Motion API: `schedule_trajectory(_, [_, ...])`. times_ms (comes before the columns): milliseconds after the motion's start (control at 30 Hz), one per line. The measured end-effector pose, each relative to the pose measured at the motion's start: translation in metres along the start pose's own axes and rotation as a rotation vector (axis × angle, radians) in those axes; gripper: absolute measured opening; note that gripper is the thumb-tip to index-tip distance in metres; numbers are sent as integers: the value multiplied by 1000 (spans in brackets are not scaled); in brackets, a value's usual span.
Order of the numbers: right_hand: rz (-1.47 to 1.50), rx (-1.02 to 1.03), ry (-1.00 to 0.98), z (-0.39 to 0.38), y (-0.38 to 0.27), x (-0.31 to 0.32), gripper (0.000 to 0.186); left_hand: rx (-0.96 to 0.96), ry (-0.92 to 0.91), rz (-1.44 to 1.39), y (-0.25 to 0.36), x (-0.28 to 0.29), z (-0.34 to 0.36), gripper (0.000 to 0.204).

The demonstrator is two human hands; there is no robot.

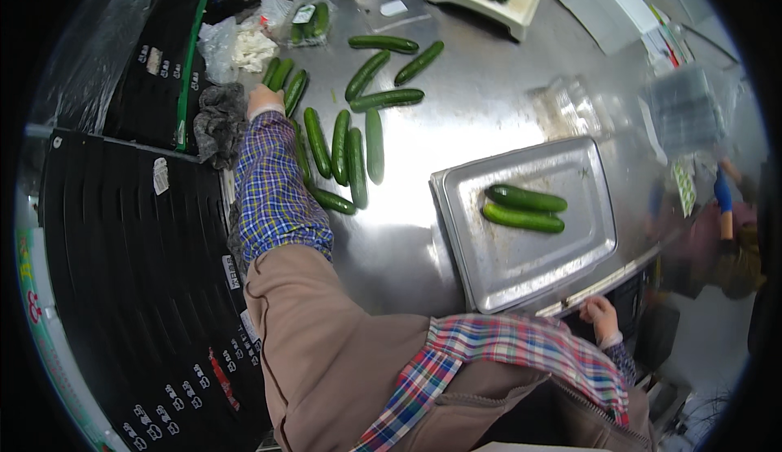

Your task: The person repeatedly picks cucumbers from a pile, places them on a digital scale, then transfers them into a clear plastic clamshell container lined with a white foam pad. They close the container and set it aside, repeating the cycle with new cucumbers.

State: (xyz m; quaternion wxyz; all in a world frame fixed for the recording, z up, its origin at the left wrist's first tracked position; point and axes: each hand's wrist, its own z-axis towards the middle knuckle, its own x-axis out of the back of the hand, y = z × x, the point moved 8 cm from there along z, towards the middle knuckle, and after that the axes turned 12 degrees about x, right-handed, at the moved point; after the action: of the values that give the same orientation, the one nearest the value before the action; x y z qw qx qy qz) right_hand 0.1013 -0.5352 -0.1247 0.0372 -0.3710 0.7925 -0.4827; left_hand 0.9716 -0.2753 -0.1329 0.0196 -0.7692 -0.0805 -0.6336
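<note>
Fingers of the left hand [265, 99] reach among the loose cucumbers [338, 138] on the steel worktop [456, 118]; whether they grip one I cannot tell. Right hand [599, 315] fingers curl at the near edge of the metal tray [570, 265], which carries two cucumbers [524, 208].

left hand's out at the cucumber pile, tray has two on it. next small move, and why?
Probably close the left hand on one of the cucumbers by its fingertips and carry it toward the metal tray. It already touches that cluster; the right hand only rests at the tray's near edge.
</note>
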Motion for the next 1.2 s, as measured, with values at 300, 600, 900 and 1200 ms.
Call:
schedule_trajectory(300, [38, 47, -33, -1, -9, -3, 21, -728, -47, -649, 87, 57, -116, 46])
schedule_trajectory(600, [62, 201, -38, -9, 1, 8, 19, -1586, -271, -63, 165, 18, -468, 34])
schedule_trajectory(900, [73, 221, 67, 2, 83, 60, 23, -1166, -50, -352, 147, 37, -394, 38])
schedule_trajectory(1200, [21, 322, -4, 50, 71, 59, 24, -969, -193, -512, 106, 44, -362, 33])
